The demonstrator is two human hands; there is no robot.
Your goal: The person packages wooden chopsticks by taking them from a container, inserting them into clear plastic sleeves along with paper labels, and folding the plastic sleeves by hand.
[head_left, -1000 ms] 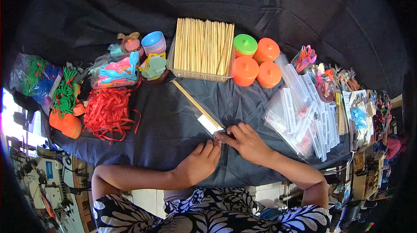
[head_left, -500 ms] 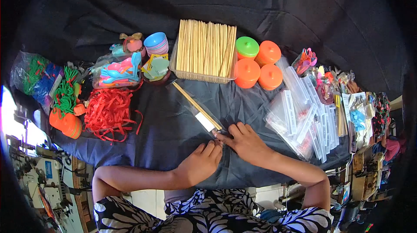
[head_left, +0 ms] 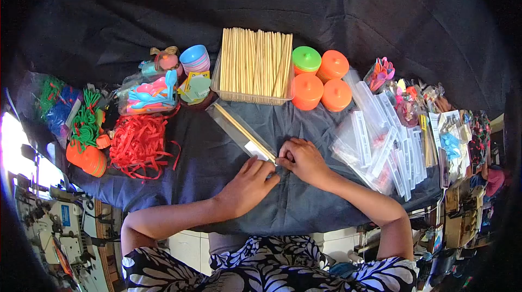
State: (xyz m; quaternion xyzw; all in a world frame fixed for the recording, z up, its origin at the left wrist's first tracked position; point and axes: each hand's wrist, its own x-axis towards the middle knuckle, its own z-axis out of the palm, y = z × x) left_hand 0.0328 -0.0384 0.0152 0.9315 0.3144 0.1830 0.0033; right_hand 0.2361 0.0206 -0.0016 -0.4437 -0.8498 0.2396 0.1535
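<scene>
A clear plastic sleeve (head_left: 231,131) with a few wooden sticks (head_left: 239,127) and a white label (head_left: 259,150) lies slanted on the black cloth. Its lower end is between my hands. My left hand (head_left: 248,184) has curled fingers on the sleeve's lower left edge, beside the label. My right hand (head_left: 305,162) pinches the lower right corner, at the stick ends. Behind the sleeve stands a clear box (head_left: 255,97) full of upright-looking wooden sticks (head_left: 255,63).
Orange tubs (head_left: 308,91) and a green-lidded tub (head_left: 306,59) stand right of the box. Plastic sleeves (head_left: 380,139) are piled further right. At left are red ribbon (head_left: 138,145), green cord (head_left: 86,123), spoons (head_left: 152,93), and stacked cups (head_left: 194,59).
Both hands have moved slightly up along the lower end of the sleeve. The left hand now covers part of the label's edge, and the sleeve looks spread wider.
</scene>
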